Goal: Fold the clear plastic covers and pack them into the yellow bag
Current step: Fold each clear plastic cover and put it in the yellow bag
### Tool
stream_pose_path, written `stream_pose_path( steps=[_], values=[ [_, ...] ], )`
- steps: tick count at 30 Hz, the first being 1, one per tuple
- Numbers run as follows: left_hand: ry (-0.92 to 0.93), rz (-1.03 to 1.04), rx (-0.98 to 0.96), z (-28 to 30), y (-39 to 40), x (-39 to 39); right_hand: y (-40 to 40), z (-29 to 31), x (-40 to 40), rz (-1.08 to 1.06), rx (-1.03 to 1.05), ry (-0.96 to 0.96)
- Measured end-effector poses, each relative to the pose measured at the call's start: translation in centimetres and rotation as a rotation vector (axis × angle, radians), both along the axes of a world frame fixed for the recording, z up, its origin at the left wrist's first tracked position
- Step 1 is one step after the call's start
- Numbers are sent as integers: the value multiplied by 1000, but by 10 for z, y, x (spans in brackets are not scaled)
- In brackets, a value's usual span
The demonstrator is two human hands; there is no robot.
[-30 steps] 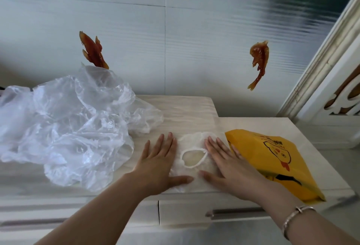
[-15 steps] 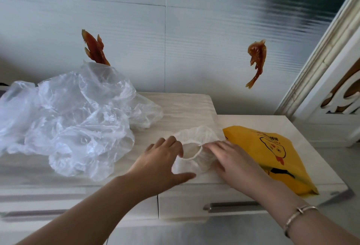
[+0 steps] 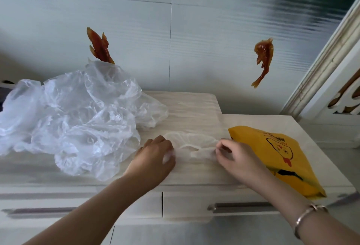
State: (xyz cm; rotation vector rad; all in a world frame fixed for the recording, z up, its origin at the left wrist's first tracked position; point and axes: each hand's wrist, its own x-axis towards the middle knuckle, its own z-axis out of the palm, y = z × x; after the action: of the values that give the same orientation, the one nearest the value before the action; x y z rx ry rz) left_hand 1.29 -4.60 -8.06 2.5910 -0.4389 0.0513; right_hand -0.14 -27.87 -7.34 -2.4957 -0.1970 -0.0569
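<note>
Stretching cover [image 3: 191, 143] between both hands.

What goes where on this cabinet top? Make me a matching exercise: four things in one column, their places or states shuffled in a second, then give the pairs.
Things:
1. yellow bag
2. crumpled clear plastic heap
3. small clear cover
4. bracelet

Places or states:
A. piled at the left of the cabinet top
B. worn on the right wrist
C. lying flat at the right, beside the right hand
D. pinched between the left hand and the right hand

Pairs: 1-C, 2-A, 3-D, 4-B
</note>
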Motion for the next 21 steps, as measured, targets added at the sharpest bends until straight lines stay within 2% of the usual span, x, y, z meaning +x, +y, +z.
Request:
stream_pose_path(
  steps=[3, 5, 11, 14, 16, 18, 21],
  values=[
    [193, 176, -237, 2, 0, 9, -1, 0, 8, -133, 157, 40],
    [240, 225, -299, 2, 0, 12, -1, -2, 14, -217, 185, 59],
    [196, 366, -227, -4, -13, 14, 10, -10, 25, -331, 39, 4],
    [174, 397, -109, -3, -18, 15, 13, -15, 29, -349, -144, -32],
    [160, 424, -94, -1, -19, 16, 15, -19, 30, -323, -286, -77],
    [119, 432, -111, 1, -22, 16, 17, -21, 31, -308, -378, -112],
    [-188, 244, -158, 4, -27, 13, 18, -21, 34, -324, -429, -100]
  ],
)
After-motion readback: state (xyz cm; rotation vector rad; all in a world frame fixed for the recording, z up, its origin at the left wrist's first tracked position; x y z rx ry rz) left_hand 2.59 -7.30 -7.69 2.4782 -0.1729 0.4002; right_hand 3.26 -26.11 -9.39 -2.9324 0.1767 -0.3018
